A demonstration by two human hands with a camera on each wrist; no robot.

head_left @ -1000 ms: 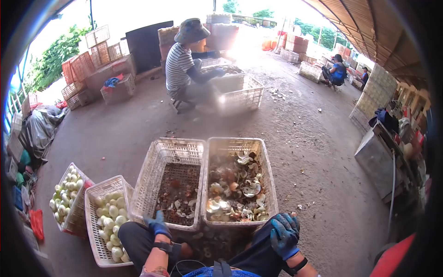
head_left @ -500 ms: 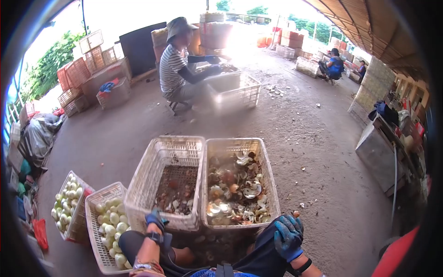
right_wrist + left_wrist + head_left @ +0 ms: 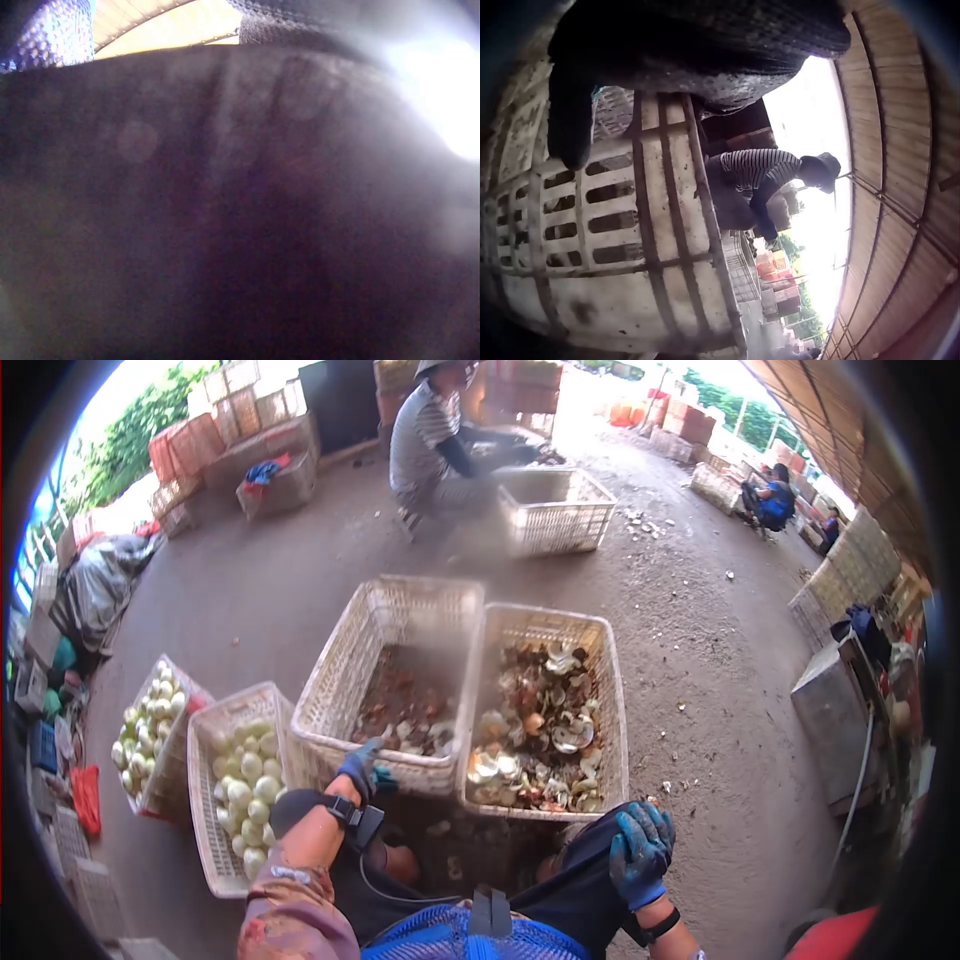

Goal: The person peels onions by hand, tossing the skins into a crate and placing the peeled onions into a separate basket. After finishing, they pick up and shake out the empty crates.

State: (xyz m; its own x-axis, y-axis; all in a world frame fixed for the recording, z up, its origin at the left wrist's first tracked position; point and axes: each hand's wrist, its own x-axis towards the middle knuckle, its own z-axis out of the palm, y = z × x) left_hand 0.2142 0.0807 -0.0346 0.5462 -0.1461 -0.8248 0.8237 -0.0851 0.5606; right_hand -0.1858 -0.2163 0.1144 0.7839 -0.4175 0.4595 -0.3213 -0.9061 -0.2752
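Observation:
In the head view, my blue-gloved left hand [image 3: 362,770] is at the near rim of the left white crate [image 3: 335,660], its fingers bent against the rim and wall. The left wrist view has the dark glove [image 3: 697,52] across the top, one finger lying over the slotted crate wall [image 3: 611,202]. Brown scraps and pale peels lie in that crate. Beside it, the right crate [image 3: 618,710] contains more peels. My right hand [image 3: 641,852] rests on my right knee, fingers relaxed, holding nothing. Dark fabric [image 3: 240,202] fills most of the right wrist view.
Two crates of peeled onions [image 3: 205,810] [image 3: 160,800] stand at left. A person in a striped shirt [image 3: 420,455] sits ahead beside another crate [image 3: 560,520]. Two people sit farther off at right. Stacked crates, a grey metal box [image 3: 835,690] and a red bag [image 3: 85,800] edge the ground.
The left crate has shifted forward relative to the right crate, with my left hand at its near rim. The head view has tilted down and turned. My right hand stays on the knee.

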